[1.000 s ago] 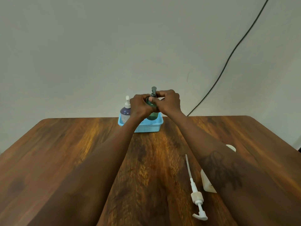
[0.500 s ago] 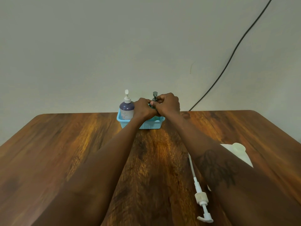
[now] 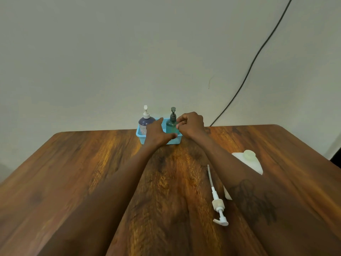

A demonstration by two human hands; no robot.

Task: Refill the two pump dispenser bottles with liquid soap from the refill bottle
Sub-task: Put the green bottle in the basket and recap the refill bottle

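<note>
Two pump bottles stand upright in a light blue basket (image 3: 139, 135) at the far edge of the table: a purple bottle (image 3: 145, 123) with a white pump on the left and a green bottle (image 3: 170, 127) with a dark pump on the right. My left hand (image 3: 158, 134) hovers in front of the basket between them, fingers spread and holding nothing. My right hand (image 3: 192, 125) sits at the green bottle's right side with loosely curled fingers, their tips beside its shoulder. The white refill bottle (image 3: 249, 160) lies to the right, partly hidden under my right forearm.
A loose white pump head with its long dip tube (image 3: 217, 203) lies on the wooden table (image 3: 83, 172) near my right forearm. A black cable (image 3: 249, 71) runs down the wall behind the table's far right corner.
Both hands gripped the green bottle's top before; now my left hand has let go and opened, and my right hand has slid off to the bottle's right side. The green bottle stands in the basket.
</note>
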